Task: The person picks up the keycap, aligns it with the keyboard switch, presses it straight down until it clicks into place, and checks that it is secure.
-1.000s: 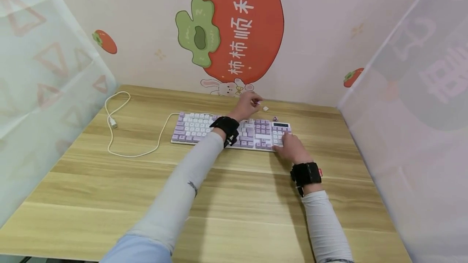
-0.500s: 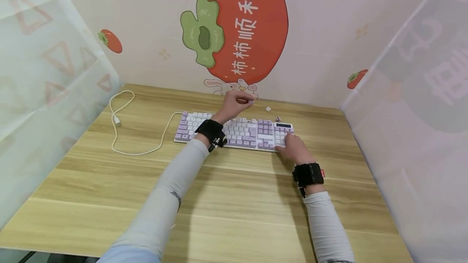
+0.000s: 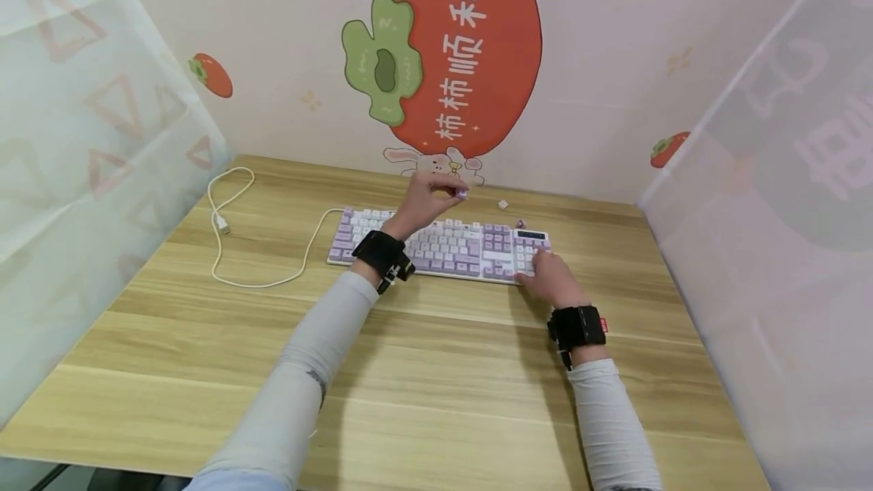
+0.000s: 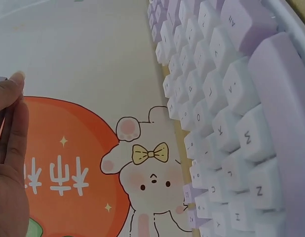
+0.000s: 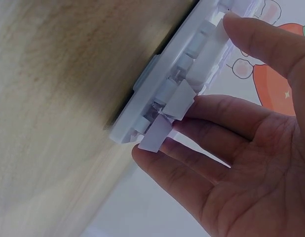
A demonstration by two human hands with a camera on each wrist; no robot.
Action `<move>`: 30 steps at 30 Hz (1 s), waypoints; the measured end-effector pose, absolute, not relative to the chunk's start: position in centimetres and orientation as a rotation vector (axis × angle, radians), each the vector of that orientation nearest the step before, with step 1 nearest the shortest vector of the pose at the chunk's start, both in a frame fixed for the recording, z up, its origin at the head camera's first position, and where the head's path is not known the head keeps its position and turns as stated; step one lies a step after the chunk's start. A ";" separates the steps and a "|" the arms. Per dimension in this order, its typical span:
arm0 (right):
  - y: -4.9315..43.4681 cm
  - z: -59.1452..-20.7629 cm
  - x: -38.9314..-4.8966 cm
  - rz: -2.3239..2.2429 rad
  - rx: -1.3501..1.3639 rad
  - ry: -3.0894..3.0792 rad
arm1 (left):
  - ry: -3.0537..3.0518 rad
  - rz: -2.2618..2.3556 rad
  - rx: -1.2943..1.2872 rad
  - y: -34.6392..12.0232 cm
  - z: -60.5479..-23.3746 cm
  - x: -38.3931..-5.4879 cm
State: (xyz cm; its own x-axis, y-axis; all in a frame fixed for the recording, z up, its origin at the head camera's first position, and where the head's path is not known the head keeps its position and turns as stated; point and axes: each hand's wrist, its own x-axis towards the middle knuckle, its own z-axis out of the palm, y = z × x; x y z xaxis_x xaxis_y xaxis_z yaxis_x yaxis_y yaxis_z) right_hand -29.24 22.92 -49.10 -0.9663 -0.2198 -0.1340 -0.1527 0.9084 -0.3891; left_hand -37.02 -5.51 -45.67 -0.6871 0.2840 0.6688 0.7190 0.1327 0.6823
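A small purple keycap (image 3: 461, 194) sits pinched between the thumb and fingertips of my left hand (image 3: 424, 204), raised over the far edge of the keyboard (image 3: 446, 248). In the left wrist view only part of that hand (image 4: 9, 143) shows, at the left edge. White and purple keys cover the keyboard. At its right end, my right hand (image 3: 551, 280) rests on the number pad, thumb toward the front edge. The right wrist view shows extended fingers (image 5: 167, 170) touching the end keycaps (image 5: 156, 133) and the thumb on a long key (image 5: 210, 52).
A white keycap (image 3: 503, 204) and a purple keycap (image 3: 520, 223) lie on the wooden table (image 3: 436, 370) behind the keyboard. Its white cable (image 3: 252, 286) loops to the left, ending in a USB plug (image 3: 221, 226). A printed backdrop (image 3: 580, 59) stands behind the table.
My left hand has moved left, carrying the pinched keycap away from the loose ones, and the keycap now shows more plainly. My right hand stays on the keyboard's right end. The head view has shifted slightly.
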 end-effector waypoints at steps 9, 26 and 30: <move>23.0 -48.9 -29.0 -0.569 -0.283 2.892 | -2.077 -1.659 -0.868 -6.3 -45.8 -36.4; 22.7 -48.7 -29.1 -0.574 -0.288 2.898 | -2.057 -1.768 -0.771 -7.8 -43.2 -32.6; 22.7 -48.8 -29.2 -0.554 -0.291 2.906 | -2.057 -1.749 -0.797 -8.0 -43.0 -32.5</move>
